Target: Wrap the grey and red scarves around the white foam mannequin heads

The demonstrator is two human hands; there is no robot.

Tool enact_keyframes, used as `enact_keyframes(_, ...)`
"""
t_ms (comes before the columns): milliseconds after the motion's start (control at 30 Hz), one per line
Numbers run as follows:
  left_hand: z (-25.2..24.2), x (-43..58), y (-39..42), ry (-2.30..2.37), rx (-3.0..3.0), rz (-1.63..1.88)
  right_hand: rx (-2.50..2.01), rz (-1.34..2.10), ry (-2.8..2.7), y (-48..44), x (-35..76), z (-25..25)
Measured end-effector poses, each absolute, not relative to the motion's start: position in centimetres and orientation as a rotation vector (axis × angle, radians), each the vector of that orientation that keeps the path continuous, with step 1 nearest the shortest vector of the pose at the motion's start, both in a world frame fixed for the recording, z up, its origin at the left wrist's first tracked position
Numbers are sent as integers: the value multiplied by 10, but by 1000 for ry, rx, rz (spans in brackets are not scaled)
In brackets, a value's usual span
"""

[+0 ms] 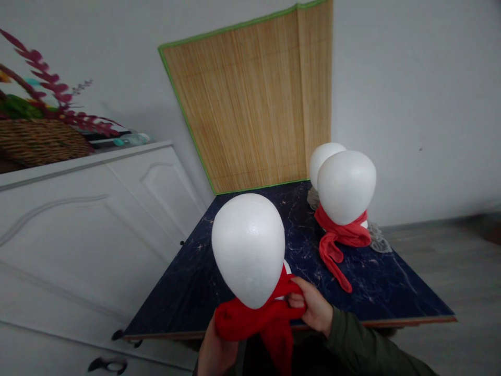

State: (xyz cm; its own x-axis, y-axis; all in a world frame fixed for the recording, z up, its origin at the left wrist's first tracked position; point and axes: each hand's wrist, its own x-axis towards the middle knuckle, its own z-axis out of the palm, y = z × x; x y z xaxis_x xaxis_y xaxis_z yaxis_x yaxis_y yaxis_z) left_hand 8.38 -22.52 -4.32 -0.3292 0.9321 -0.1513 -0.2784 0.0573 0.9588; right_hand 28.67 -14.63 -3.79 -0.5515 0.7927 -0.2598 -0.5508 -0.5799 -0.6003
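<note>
A smooth white mannequin head [248, 245] stands near the front edge of the table. Around its neck lies a red scarf [270, 324], one end hanging down over the front edge. My right hand [313, 308] grips the scarf at the right of the neck, fingers closed around the cloth. At the lower left, my left hand [219, 350] holds the scarf's left side from below; part of its fingers is hidden behind the cloth.
Another mannequin head [346, 185] with a lighter red scarf [344, 235] stands at the right, a third head [323, 156] partly behind it. Grey cloth [379, 240] lies beside them on the dark blue marbled table [188, 282]. White cabinets [78, 230] stand left; a bamboo mat [250, 104] hangs behind.
</note>
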Motion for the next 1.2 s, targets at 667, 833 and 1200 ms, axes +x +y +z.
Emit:
enact_keyframes(667,-32,112,-204,1768,1534,1241,-861,725,-1999,-147,299,-29)
enact_keyframes(833,-35,166,-209,1502,1692,1189,-976,517,-1735,-149,356,-30)
enact_keyframes(1200,-25,266,-153,949,2078,822,-1488,137,-1668,-158,502,-83)
